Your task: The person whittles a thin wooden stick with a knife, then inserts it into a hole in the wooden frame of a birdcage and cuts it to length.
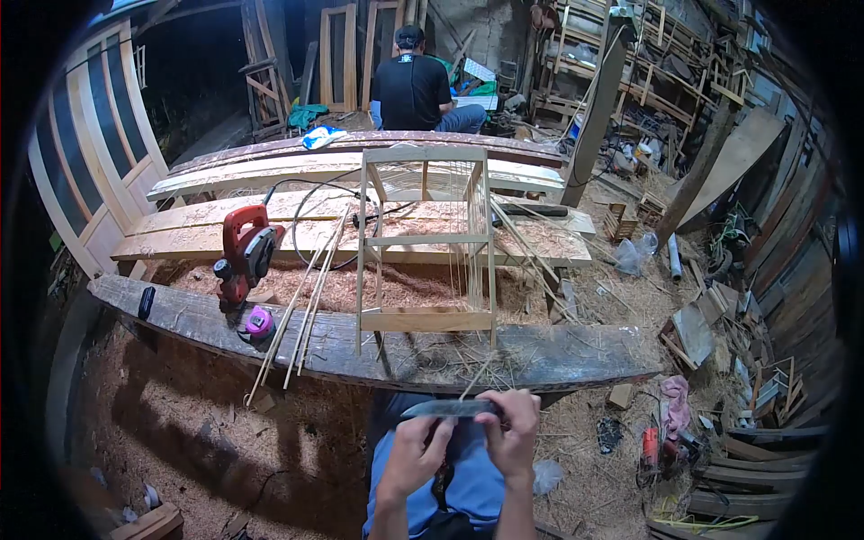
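Note:
Both hands are raised over my lap at the near edge of a dark plank bench [576,353]. My left hand [418,454] has its fingers closed on the left part of a flat, grey, blade-like tool [450,409]. The right end of that tool is in my right hand [513,432], its fingers wrapped round it. A thin stick [474,380] slants up from the tool towards the bench. Just beyond stands a small wooden frame [426,321] with thin vertical strands on its right side.
On the bench are a red power planer [245,252], a pink tape measure [259,324] and long thin sticks [315,301]. Long boards [198,236] lie behind. A person in a black shirt [410,94] sits at the back. Wood shavings cover the floor.

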Action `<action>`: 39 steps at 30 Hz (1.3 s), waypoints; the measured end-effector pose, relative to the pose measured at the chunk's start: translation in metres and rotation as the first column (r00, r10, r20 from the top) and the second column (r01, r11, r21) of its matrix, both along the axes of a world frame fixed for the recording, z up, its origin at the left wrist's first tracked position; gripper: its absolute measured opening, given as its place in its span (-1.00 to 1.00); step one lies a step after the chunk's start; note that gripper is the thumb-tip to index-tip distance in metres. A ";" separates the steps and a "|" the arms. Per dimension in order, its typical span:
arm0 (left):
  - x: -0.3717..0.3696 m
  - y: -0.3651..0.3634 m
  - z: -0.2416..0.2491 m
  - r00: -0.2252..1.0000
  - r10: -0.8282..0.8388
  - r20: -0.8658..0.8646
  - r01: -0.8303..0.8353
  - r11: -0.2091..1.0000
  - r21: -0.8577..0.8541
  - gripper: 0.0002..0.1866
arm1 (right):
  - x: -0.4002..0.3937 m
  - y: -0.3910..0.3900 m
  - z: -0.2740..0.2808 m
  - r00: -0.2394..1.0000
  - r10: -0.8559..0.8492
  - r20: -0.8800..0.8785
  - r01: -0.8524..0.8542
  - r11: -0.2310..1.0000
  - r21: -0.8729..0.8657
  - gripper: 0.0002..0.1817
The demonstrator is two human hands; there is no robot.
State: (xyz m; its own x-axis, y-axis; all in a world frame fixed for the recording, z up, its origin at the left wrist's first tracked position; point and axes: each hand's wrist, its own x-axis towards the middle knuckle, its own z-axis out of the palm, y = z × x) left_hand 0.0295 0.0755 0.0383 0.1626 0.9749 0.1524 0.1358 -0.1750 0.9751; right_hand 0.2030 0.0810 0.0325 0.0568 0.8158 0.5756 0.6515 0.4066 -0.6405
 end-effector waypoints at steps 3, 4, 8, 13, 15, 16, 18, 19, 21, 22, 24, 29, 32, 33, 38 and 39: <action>-0.014 -0.006 0.022 0.990 0.043 0.136 -0.029 0.994 -0.107 -0.84 | 0.038 0.006 -0.025 0.915 -0.392 -0.094 0.392 0.920 -0.018 -0.56; -0.021 -0.008 0.021 0.987 0.056 0.153 -0.039 0.993 -0.113 -0.84 | 0.059 0.007 -0.037 0.853 -0.512 -0.099 0.511 0.859 -0.045 -0.54; -0.019 0.000 0.023 0.972 0.171 0.160 -0.147 0.977 -0.154 -0.81 | 0.064 -0.008 -0.022 0.899 -0.411 -0.149 0.403 0.912 -0.079 -0.48; -0.002 0.002 0.015 0.960 0.093 0.265 -0.028 0.971 -0.238 -0.81 | 0.031 0.000 -0.013 0.979 -0.175 -0.104 0.169 0.983 -0.066 -0.61; 0.002 0.002 0.014 0.958 0.095 0.270 -0.035 0.975 -0.219 -0.80 | 0.018 0.001 -0.005 0.990 -0.104 -0.096 0.098 0.993 -0.065 -0.62; 0.002 0.003 0.010 0.958 0.097 0.270 -0.037 0.975 -0.220 -0.80 | 0.012 0.001 -0.001 0.996 -0.037 -0.082 0.032 0.998 -0.062 -0.63; 0.001 0.005 -0.006 0.978 0.065 0.199 -0.037 0.989 -0.141 -0.81 | 0.002 0.000 0.002 0.997 -0.008 -0.075 0.005 0.999 -0.044 -0.63; 0.001 0.004 -0.011 0.983 0.071 0.172 -0.043 0.986 -0.162 -0.84 | -0.003 -0.001 0.004 0.998 0.029 -0.050 -0.032 0.997 -0.073 -0.62; 0.006 0.001 -0.011 0.983 0.077 0.168 -0.056 0.990 -0.127 -0.85 | -0.014 -0.002 0.009 0.995 0.084 -0.060 -0.089 0.993 -0.074 -0.59; 0.009 0.002 -0.008 0.982 0.083 0.168 -0.068 0.994 -0.089 -0.87 | -0.015 -0.001 0.007 0.995 0.085 -0.059 -0.090 0.993 -0.074 -0.59; 0.007 0.004 -0.004 0.995 0.074 0.061 -0.074 0.997 -0.004 -0.86 | -0.017 0.000 0.002 0.991 0.105 -0.080 -0.109 0.993 -0.038 -0.59; 0.006 0.006 -0.013 1.000 0.031 0.004 -0.031 0.995 0.095 -0.85 | -0.008 0.001 -0.001 0.997 0.071 -0.034 -0.072 0.997 -0.033 -0.57; 0.003 0.002 -0.008 0.997 0.043 0.058 -0.040 0.997 -0.064 -0.84 | 0.005 0.002 -0.008 0.999 0.048 -0.015 -0.049 0.998 -0.040 -0.58; -0.001 0.002 0.008 0.990 0.039 0.133 -0.026 0.995 -0.096 -0.83 | 0.014 0.003 -0.011 0.991 -0.136 0.015 0.137 0.989 -0.052 -0.58; -0.035 0.002 0.013 0.980 0.092 0.175 -0.055 0.977 -0.205 -0.82 | 0.067 -0.001 -0.038 0.841 -0.531 -0.103 0.523 0.847 -0.096 -0.51; -0.037 0.002 0.013 0.982 0.109 0.156 -0.066 0.963 -0.260 -0.81 | 0.064 -0.002 -0.035 0.845 -0.516 -0.140 0.511 0.857 -0.071 -0.52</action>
State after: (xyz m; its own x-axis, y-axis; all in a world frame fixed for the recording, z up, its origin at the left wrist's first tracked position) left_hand -0.0076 0.0776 0.0516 0.0679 0.9942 -0.0830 -0.0290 0.0852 0.9959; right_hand 0.2668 0.0785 -0.0027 0.5547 0.6633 0.5023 0.6581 0.0196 -0.7526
